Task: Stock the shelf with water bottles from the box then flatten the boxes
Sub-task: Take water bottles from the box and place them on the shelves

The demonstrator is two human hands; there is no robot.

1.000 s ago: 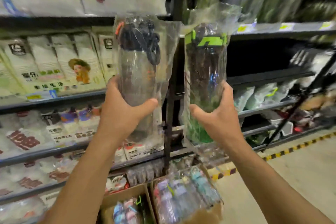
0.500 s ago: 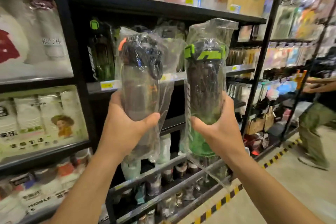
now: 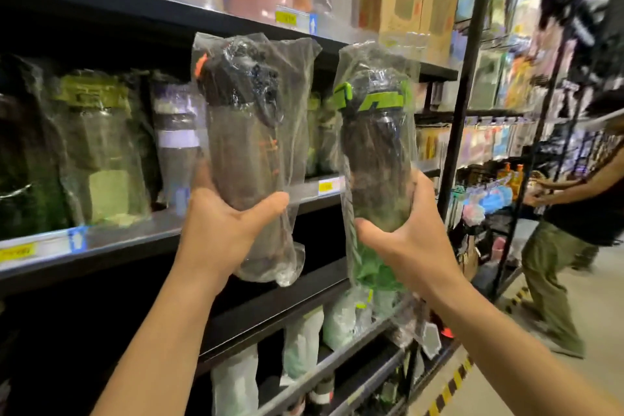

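Clutching a black-lidded bottle (image 3: 243,152) in my left grip (image 3: 219,230), a green-lidded bottle (image 3: 374,159) in my right grip (image 3: 415,246); the slick bags (image 3: 297,105) could slip, or clip the shelf (image 3: 128,236).

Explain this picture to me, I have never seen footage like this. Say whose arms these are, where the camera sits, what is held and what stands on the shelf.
There is no machine here. The arms belong to a person who wears a wide-angle camera on the head, so you see roughly what they see. This is the only view. The left hand grips a clear bottle with a black lid, sealed in a plastic bag. The right hand grips a dark bottle with a green lid, also bagged. Both are held up in front of a store shelf, where more bagged bottles stand upright. At the right edge a second person is in the aisle.
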